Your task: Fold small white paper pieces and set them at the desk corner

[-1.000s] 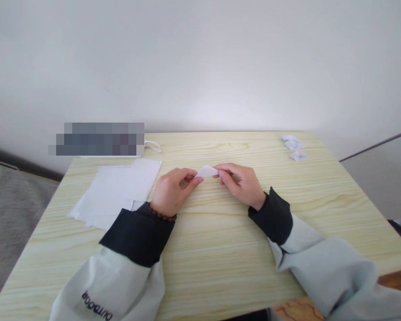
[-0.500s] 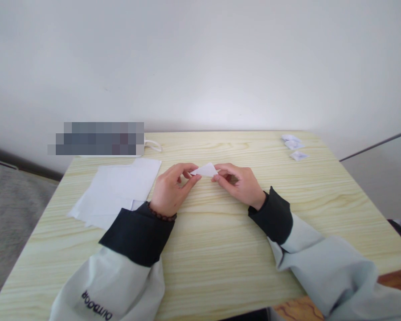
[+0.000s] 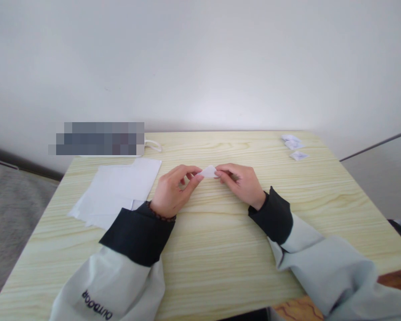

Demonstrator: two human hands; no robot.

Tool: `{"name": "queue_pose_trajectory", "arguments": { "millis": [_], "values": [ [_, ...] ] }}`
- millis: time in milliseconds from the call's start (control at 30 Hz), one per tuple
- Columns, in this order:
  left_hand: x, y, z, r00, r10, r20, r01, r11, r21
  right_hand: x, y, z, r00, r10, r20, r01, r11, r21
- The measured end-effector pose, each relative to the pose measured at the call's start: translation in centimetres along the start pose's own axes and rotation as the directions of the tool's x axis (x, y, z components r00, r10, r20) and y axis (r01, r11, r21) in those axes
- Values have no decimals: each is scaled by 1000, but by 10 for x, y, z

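A small folded piece of white paper (image 3: 209,171) is held just above the pale wooden table (image 3: 220,249), near its middle. My left hand (image 3: 172,191) pinches its left end between thumb and fingers. My right hand (image 3: 240,183) pinches its right end in the same way. Both hands rest low over the tabletop, close together, and much of the paper is hidden between the fingertips. A dark bead bracelet shows at my left wrist.
Several loose white sheets (image 3: 116,189) lie at the left of the table. Three small folded paper pieces (image 3: 294,146) sit at the far right corner. A blurred-out object (image 3: 100,139) with a white cord lies at the back left. A white wall stands behind.
My hands have drawn closer together, and the paper between them now shows as a shorter, more compact shape than the flat triangle seen half a second ago.
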State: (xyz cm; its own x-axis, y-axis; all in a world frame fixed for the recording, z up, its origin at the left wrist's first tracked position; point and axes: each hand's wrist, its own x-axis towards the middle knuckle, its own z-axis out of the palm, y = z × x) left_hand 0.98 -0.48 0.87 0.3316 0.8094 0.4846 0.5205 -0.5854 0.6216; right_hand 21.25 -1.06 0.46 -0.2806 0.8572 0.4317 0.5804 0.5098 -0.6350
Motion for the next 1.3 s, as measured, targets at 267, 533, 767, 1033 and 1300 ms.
{"name": "queue_pose_trajectory", "arguments": {
  "millis": [267,533,767,1033,1300],
  "values": [
    [0,0,1,999,-36,-21,37,999,27,-1,0,1,1000,-5,-6,5,1000,-23],
    [-2,0,0,999,35,-29,-37,997,-63,-3,2,1,999,31,27,-33,997,73],
    [-2,0,-2,993,117,3,-116,990,-74,-5,0,1,996,-24,87,15,995,101],
    [-2,0,0,993,116,-23,-118,985,-125,-5,-1,0,994,-56,93,45,992,118],
    [-4,1,0,997,78,5,-76,984,-163,-2,0,1,994,-100,47,95,991,94]
  ]
}}
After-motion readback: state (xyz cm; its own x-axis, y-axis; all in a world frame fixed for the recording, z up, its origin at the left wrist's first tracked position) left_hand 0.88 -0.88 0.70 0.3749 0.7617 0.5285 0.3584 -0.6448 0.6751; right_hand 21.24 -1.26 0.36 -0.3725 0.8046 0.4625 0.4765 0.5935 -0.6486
